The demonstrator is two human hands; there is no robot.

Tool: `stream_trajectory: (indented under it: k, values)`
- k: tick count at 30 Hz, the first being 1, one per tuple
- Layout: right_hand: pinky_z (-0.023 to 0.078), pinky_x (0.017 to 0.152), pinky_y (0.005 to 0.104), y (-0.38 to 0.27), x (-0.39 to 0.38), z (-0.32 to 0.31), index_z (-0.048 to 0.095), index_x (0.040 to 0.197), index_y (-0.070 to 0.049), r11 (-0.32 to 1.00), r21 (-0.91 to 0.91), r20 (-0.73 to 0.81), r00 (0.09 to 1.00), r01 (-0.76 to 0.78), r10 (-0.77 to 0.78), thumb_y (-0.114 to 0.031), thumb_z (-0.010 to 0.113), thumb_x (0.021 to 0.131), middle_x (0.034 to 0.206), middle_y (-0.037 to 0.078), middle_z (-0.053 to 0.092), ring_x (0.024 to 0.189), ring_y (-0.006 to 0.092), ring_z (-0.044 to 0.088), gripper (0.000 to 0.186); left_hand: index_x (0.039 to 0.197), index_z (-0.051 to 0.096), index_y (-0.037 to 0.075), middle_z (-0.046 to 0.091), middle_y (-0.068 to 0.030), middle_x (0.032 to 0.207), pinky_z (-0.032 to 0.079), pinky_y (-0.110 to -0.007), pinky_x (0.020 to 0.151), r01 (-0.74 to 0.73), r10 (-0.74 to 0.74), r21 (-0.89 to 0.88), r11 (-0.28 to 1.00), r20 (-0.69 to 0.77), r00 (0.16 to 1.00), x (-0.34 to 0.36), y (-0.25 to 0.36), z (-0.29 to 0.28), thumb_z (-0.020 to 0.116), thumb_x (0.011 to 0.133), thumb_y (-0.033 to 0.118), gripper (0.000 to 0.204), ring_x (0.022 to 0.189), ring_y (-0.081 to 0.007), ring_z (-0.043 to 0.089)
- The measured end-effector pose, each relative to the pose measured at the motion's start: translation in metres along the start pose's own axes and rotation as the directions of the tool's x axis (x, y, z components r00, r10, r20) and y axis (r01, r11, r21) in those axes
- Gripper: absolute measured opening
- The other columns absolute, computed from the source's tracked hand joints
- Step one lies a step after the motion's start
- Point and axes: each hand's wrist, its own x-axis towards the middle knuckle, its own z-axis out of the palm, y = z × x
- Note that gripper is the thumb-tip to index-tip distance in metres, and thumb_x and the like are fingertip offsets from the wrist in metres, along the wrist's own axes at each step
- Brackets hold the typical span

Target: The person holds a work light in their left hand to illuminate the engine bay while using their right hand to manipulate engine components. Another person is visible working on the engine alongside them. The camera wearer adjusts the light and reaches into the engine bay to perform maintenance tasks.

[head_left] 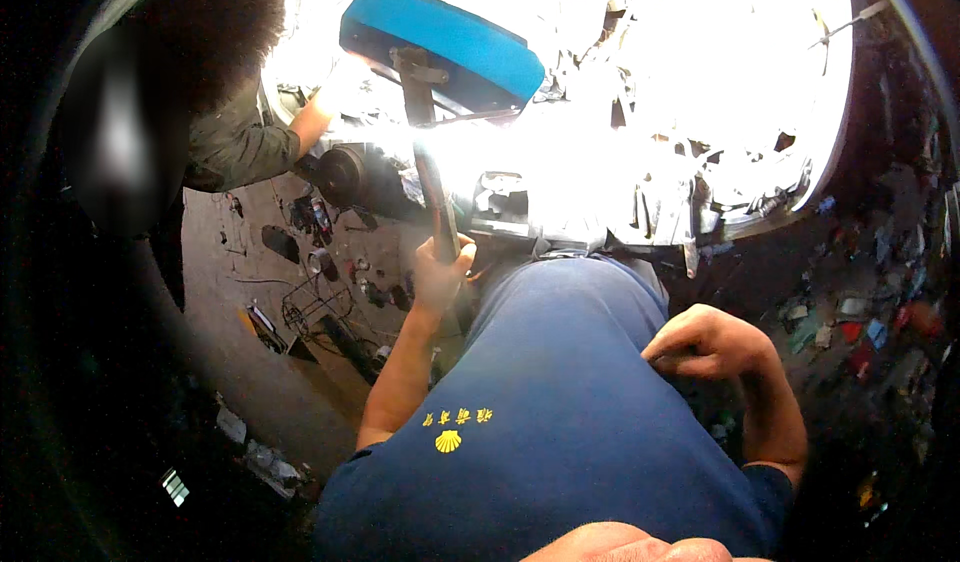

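Note:
My left hand [441, 270] is closed round the lower end of a long flat handle [430, 177]. That handle rises away from me to a metal clip on a blue panel-like piece [440, 47], boxy and bent along its length, with a darker underside. Whether the panel rests on anything is lost in the glare. My right hand [708, 342] is curled against the right side of my dark blue shirt [570, 392]. Its fingertips are tucked in, and anything between them is hidden.
Ahead stands a strongly overexposed surface [690, 112] crowded with metal parts. At the left another person [240, 142] leans in, one arm reaching toward it. A round dark part [343, 174] sits at its edge. Wires and tools [320, 312] litter the left floor; coloured scraps [865, 332] lie right.

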Motion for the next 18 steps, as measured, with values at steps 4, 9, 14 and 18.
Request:
stream_trajectory:
  k: [4,9,14,18]
  values:
    - [0.058,0.075,0.0359,0.025,-0.006,0.001,0.075,0.111,0.002,0.990,0.138,0.083,0.996,0.018,-0.030,0.004,0.065,0.082,0.095,0.017,0.077,0.082,0.0238,0.074,0.031,0.091,0.074,0.002,0.068,0.0006,0.078,0.051,-0.027,0.067,-0.015,0.013,0.043,0.999,0.046,0.999,-0.005,-0.012,0.003,0.075,0.088,0.013,0.012,0.071,-0.0087,0.064]
    - [0.057,0.075,0.0359,0.029,-0.022,-0.009,0.075,0.105,0.000,0.996,-0.084,0.177,0.984,0.000,0.015,0.003,0.064,0.080,0.090,0.016,0.075,0.080,0.0230,0.073,0.028,0.085,0.073,0.001,0.068,-0.0004,0.073,0.053,-0.030,0.064,0.069,-0.072,0.115,0.991,0.020,0.997,-0.022,-0.028,0.013,0.074,0.086,0.011,0.010,0.069,-0.0094,0.064]
    - [0.043,0.059,0.0342,0.029,-0.013,-0.019,0.067,0.120,-0.003,0.991,-0.060,0.035,0.993,0.118,-0.116,-0.007,0.066,0.080,0.069,0.008,0.052,0.062,0.0185,0.053,0.040,0.086,0.075,0.002,0.074,-0.0053,0.077,0.055,-0.033,0.070,0.003,-0.015,0.278,0.961,0.042,0.999,-0.041,-0.045,0.015,0.077,0.083,0.014,0.012,0.073,-0.0137,0.069]
    - [0.051,0.069,0.0390,0.043,-0.013,-0.022,0.064,0.121,-0.003,0.982,-0.168,-0.047,0.994,0.090,-0.099,-0.010,0.065,0.086,0.083,0.012,0.064,0.073,0.0264,0.064,0.035,0.090,0.076,0.002,0.075,-0.0075,0.079,0.055,-0.034,0.071,-0.013,-0.016,0.305,0.952,0.092,0.996,-0.051,-0.044,0.017,0.081,0.083,0.016,0.017,0.073,-0.0150,0.069]
